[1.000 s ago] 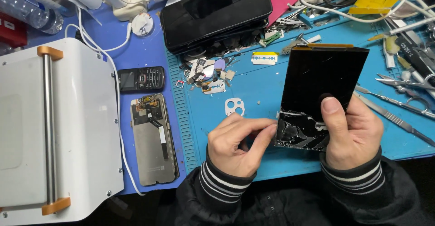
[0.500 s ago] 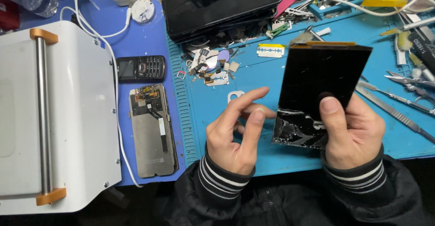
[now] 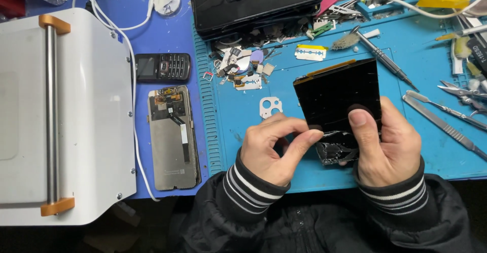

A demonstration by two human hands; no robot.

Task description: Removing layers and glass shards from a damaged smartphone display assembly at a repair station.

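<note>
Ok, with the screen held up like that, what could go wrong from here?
The black phone screen is propped only by the right hand, thumb pressed on the glass; it could slip or crack further near its shattered lower edge. The left hand pinches right beside those shards, so a cut is possible. Razor blades lie loose nearby.

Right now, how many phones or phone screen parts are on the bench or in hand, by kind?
Black screen panel, gripped by the right hand, left hand pinching at its lower edge: 1
Keypad phone: 1
Face-down screen assembly: 1
Total: 3
</note>
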